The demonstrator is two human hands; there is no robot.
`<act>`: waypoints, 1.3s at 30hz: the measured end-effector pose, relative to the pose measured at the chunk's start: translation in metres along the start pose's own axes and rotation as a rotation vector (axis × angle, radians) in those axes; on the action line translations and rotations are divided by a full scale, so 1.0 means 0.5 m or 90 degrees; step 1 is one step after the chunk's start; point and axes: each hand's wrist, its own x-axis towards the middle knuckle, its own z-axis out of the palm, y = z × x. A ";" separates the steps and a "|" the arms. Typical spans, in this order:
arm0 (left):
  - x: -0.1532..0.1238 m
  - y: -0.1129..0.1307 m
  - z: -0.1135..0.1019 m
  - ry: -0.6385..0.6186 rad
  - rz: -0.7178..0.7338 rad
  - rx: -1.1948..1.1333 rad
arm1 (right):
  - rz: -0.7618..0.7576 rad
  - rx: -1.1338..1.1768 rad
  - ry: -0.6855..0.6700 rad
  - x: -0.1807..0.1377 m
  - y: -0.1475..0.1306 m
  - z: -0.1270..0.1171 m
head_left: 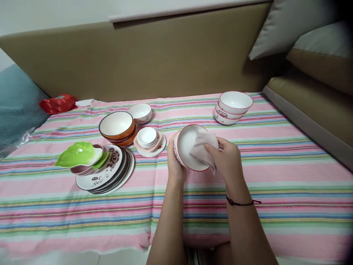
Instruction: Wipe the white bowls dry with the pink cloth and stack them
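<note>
My left hand grips a white bowl with a red rim, tilted so its inside faces me, above the striped cloth. My right hand is closed on a pale pink cloth and presses it into the bowl's inside. A dark cord bracelet circles my right wrist.
A striped cloth covers the surface. At the back right stand stacked white bowls. To the left lie orange bowls, a small white bowl, small dishes on a saucer, stacked plates and a green leaf dish. A red packet lies far left.
</note>
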 end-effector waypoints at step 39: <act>-0.014 0.029 -0.048 -0.151 -0.341 0.196 | -0.168 0.032 -0.107 -0.002 -0.010 -0.033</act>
